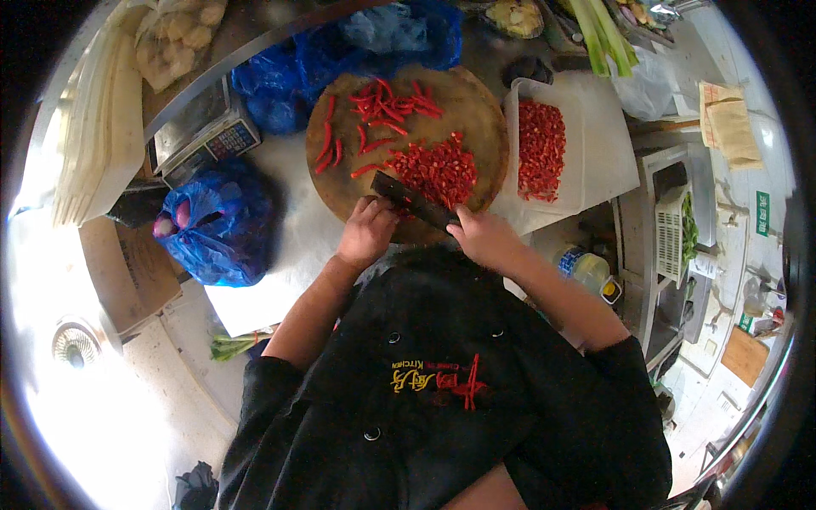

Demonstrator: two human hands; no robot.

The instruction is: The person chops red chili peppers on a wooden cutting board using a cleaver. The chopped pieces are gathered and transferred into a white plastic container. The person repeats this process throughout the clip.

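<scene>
On a round wooden chopping block (491,115) lie whole red chilies (382,102), grouped at the far side and left. A heap of chopped red chilies (440,167) covers the block's right middle. My right hand (481,237) is closed on the handle end of a dark-bladed cleaver (411,197), whose blade slants across the near part of the block. My left hand (368,231) rests at the near edge with fingers curled beside the blade's far end; whether it pins a chili is hidden. A clear plastic container (575,153) right of the block holds more chopped chilies.
Blue plastic bags (274,83) touch the block's far left. Another blue bag (223,236) with onions stands left, near a digital scale (210,150). Celery-like stalks (596,38) lie at the far right. A large plastic bottle (583,268) stands below the table's right edge.
</scene>
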